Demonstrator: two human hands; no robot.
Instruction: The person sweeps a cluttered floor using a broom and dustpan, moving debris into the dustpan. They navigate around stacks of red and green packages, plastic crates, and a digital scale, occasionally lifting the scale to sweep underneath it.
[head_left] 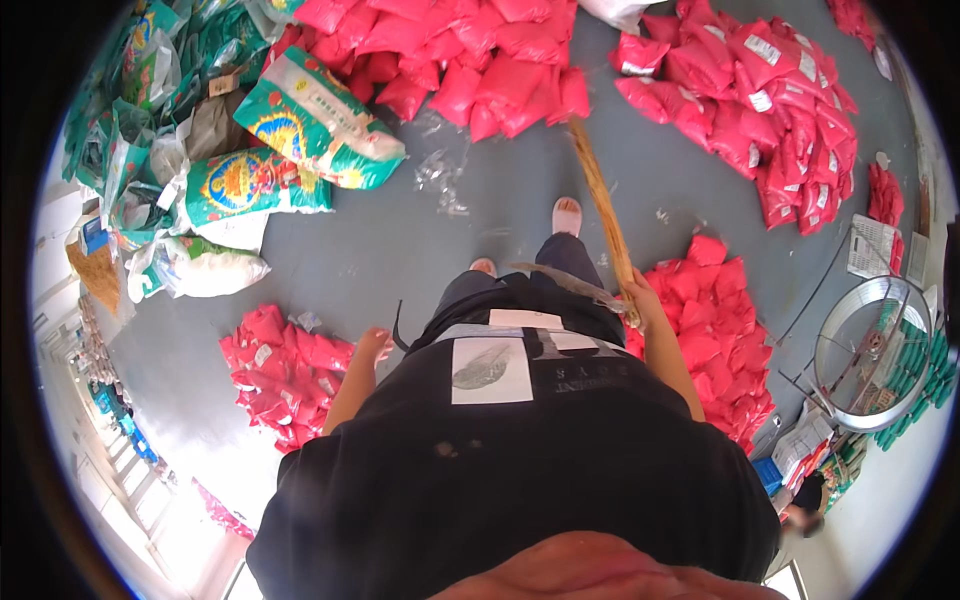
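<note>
My right hand point(645, 303) is closed around the lower end of a long, light-brown wooden stick point(603, 200). The stick slants away from me, and its far end reaches the edge of a heap of pinkish-red plastic parcels point(500, 75). A thin, translucent plastic-like strip point(575, 285) lies across in front of my waist and meets the stick near this hand; I cannot tell if it is gripped too. My left hand point(376, 345) hangs at my side with nothing in it, fingers loosely apart. Below it sits a smaller heap of red parcels point(285, 375).
Full green-and-white printed sacks point(320, 120) are piled at the far left. More red parcels heap up at the far right point(760, 90) and beside my right arm point(710, 330). Plastic scraps point(440, 180) litter the grey floor. A large round metal-rimmed fan point(873, 345) stands at the right.
</note>
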